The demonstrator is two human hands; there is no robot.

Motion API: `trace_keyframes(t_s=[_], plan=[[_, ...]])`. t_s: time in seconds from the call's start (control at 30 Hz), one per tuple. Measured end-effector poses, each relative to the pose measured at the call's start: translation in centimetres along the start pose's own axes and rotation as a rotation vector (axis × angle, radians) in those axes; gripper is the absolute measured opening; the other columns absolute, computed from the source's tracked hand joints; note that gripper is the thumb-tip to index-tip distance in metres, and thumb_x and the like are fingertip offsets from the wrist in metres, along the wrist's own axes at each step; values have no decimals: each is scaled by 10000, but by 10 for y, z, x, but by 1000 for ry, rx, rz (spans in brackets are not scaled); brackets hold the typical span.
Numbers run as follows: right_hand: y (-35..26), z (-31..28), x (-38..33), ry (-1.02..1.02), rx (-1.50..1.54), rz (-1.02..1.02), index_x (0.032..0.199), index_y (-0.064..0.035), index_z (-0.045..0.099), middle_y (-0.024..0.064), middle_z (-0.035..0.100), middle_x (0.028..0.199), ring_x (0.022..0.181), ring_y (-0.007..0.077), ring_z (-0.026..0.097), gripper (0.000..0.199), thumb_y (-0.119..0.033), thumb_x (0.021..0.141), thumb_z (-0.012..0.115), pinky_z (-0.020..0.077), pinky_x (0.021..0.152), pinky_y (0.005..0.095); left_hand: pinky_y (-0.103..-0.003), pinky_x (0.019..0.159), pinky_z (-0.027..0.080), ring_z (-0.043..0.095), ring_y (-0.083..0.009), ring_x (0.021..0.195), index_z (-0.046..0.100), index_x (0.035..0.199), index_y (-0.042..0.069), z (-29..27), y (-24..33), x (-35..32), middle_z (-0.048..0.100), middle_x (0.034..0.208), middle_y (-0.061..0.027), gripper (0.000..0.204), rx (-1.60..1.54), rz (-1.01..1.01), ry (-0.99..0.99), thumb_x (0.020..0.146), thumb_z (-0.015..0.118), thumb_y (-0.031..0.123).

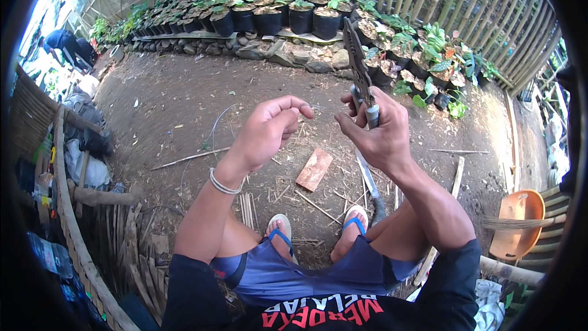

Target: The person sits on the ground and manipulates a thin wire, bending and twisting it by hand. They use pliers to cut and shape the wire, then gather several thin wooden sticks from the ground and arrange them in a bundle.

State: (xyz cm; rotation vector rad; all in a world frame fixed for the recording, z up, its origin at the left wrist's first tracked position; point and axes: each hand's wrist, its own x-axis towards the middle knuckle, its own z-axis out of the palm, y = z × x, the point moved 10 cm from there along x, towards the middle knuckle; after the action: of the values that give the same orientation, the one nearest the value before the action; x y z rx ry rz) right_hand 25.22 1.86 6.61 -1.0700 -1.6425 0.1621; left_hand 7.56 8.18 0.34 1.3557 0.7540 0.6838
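My right hand [386, 125] is raised in front of me, closed round the grey handles of a pair of pliers [357, 55]. Their long, flat, dark jaws have holes along them and point up and away. To its left, my left hand [272, 125] is held in the air with its fingers curled and thumb near the index finger. Whatever they may pinch is too small to make out. The hands are apart. Below them on the soil lie a reddish flat block [314, 170] and a machete [367, 179] with a dark handle.
Potted plants [267, 21] in black bags stand behind a stone edging [300, 57]. Thin sticks [318, 206] and a loop of wire [214, 125] lie on the ground. An orange basin [517, 242] is at right, a bamboo rail [64, 165] at left. Another person [64, 46] bends at far left.
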Motion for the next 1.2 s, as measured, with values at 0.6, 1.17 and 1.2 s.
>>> trace_keyframes(t_s=[0.6, 1.17, 1.2], plan=[[30, 25, -13, -544, 195, 401, 912, -25, 729, -4, 602, 678, 630, 76, 508, 141, -110, 858, 827, 447, 585, 311, -232, 569, 372, 460, -23, 627, 748, 1182, 15, 25, -4, -11, 575, 699, 68, 252, 433, -87, -227, 1045, 564, 119], [18, 27, -29, -501, 421, 629, 691, -61, 536, -10, 600, 734, 723, 76, 556, 491, -335, 919, 873, 443, 662, 310, -230, 507, 277, 385, 14, 600, 733, 1072, -10, -16, 26, 1, 537, 705, 93, 209, 270, 344, 288, 1074, 646, 181], [16, 31, -36, -534, 440, 673, 691, -68, 551, -14, 595, 719, 706, 71, 548, 492, -364, 930, 863, 430, 642, 302, -224, 508, 271, 378, 18, 604, 730, 1078, -9, -27, 28, 1, 544, 722, 97, 215, 240, 335, 324, 1081, 637, 184]])
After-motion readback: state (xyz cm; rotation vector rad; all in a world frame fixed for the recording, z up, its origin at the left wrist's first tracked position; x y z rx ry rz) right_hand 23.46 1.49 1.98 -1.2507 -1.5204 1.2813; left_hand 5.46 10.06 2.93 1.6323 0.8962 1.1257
